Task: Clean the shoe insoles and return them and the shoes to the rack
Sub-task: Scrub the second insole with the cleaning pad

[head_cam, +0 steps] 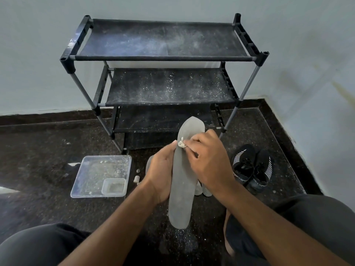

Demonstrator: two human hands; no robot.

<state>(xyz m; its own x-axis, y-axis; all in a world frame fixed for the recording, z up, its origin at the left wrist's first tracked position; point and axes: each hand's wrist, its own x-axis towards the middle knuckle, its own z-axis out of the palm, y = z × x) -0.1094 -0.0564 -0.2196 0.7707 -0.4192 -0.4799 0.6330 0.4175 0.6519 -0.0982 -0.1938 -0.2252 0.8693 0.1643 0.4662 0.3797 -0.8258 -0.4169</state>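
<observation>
Insole (182, 181) gripped by left hand (161, 175); right hand (209, 160) presses wad (181, 144) on it.

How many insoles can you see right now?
3, possibly more hidden. One grey insole is held upright in the left hand while the right hand rubs it with a small wad. Two more lie on the floor behind it, mostly hidden.

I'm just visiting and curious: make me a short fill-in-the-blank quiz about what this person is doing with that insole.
1. The left hand holds a grey ____ upright.
2. The right hand pinches a small white wad against the insole, above the ____ hand.
3. The black shoes sit on the ____, to the person's right.
4. The clear plastic tray lies on the person's ____ side.

Missing words: insole; left; floor; left
</observation>
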